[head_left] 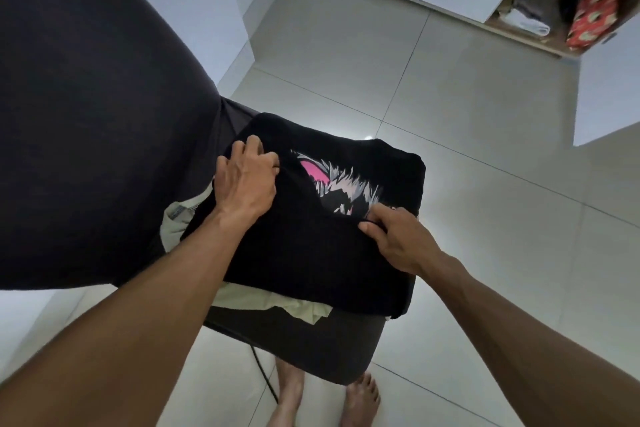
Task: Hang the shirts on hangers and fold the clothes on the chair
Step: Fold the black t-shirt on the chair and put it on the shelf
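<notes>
Over pale tiles, both hands, left hand point(247, 180) and right hand point(394, 239), pinch a half-folded black printed shirt point(311, 246).

Black shirt point(311, 253) with pink-and-grey print mid-frame, cream cloth point(249, 300) beneath (dark grey chair point(294, 347)), pale floor tiles point(485, 218).
</notes>
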Tool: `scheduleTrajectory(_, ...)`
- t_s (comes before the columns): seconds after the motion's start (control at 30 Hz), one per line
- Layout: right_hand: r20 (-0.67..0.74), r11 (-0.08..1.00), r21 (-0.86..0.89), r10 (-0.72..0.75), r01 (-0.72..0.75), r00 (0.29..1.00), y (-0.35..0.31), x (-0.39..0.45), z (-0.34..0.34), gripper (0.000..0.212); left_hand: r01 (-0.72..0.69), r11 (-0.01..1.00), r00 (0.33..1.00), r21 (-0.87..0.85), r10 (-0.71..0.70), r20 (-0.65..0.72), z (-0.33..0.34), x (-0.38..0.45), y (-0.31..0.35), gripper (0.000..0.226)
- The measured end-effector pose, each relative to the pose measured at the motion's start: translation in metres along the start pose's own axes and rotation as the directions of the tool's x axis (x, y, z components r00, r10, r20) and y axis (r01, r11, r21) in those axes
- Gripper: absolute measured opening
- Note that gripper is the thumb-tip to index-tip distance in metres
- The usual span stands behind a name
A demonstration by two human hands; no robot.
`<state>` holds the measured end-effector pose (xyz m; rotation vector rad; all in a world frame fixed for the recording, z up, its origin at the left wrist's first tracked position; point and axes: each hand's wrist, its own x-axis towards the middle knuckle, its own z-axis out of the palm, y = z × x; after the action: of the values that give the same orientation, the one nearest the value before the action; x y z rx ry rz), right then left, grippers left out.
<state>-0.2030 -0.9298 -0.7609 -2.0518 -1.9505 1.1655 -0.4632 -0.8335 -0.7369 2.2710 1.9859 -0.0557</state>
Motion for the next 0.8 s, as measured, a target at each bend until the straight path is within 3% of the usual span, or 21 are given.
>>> scheduleTrajectory(0.1,0.024,0.997,0.069,0.036,-0.038,0.999,0.002,0.008,-0.010,0.020,0.218,0.957,0.971,-0.193,-0.233,-0.058,-0.009,0.017,-0.003,0.022)
scheduleTrajectory(0.17,0.039,0.997,0.064,0.044,-0.047,0.998,0.002,0.013,-0.013,0.020,0.207,0.957,0.969,-0.201,-0.230,-0.094,-0.013,0.020,0.000,0.028)
scheduleTrajectory(0.23,0.069,0.998,0.055,0.038,-0.042,0.997,0.006,0.015,-0.014,0.019,-0.012,0.976,0.990,-0.216,-0.018,-0.136,-0.011,0.013,0.012,0.033)
scheduleTrajectory(0.3,0.106,0.998,0.059,0.031,-0.037,0.994,0.009,0.012,-0.015,0.019,-0.287,0.922,0.956,-0.260,0.260,-0.136,-0.009,-0.001,0.032,0.032)
scheduleTrajectory(0.37,0.169,0.999,0.012,0.036,-0.039,0.985,0.016,0.006,-0.019,0.022,-0.465,0.835,0.869,-0.294,0.493,0.025,-0.006,-0.013,0.059,0.036)
scheduleTrajectory(0.43,0.245,0.998,-0.048,0.055,-0.045,0.968,0.026,0.000,-0.022,0.026,-0.532,0.810,0.781,-0.247,0.582,0.227,0.001,-0.018,0.081,0.040)
scheduleTrajectory(0.53,0.328,0.993,-0.031,0.118,-0.114,0.937,0.049,-0.013,-0.029,0.032,-0.473,0.872,0.770,-0.127,0.479,0.421,0.014,-0.012,0.097,0.029)
scheduleTrajectory(0.63,0.422,0.976,0.014,0.190,-0.216,0.887,0.072,-0.029,-0.039,0.045,-0.448,0.890,0.748,-0.082,0.424,0.510,0.017,-0.008,0.103,0.020)
scheduleTrajectory(0.7,0.467,0.969,-0.061,0.241,-0.240,0.851,0.087,-0.037,-0.042,0.044,-0.464,0.884,0.737,-0.050,0.417,0.533,0.014,-0.006,0.107,0.021)
scheduleTrajectory(0.8,0.319,0.949,-0.175,0.305,-0.260,0.897,0.105,-0.036,-0.040,0.029,-0.458,0.889,0.743,-0.002,0.384,0.548,0.012,-0.005,0.115,0.031)
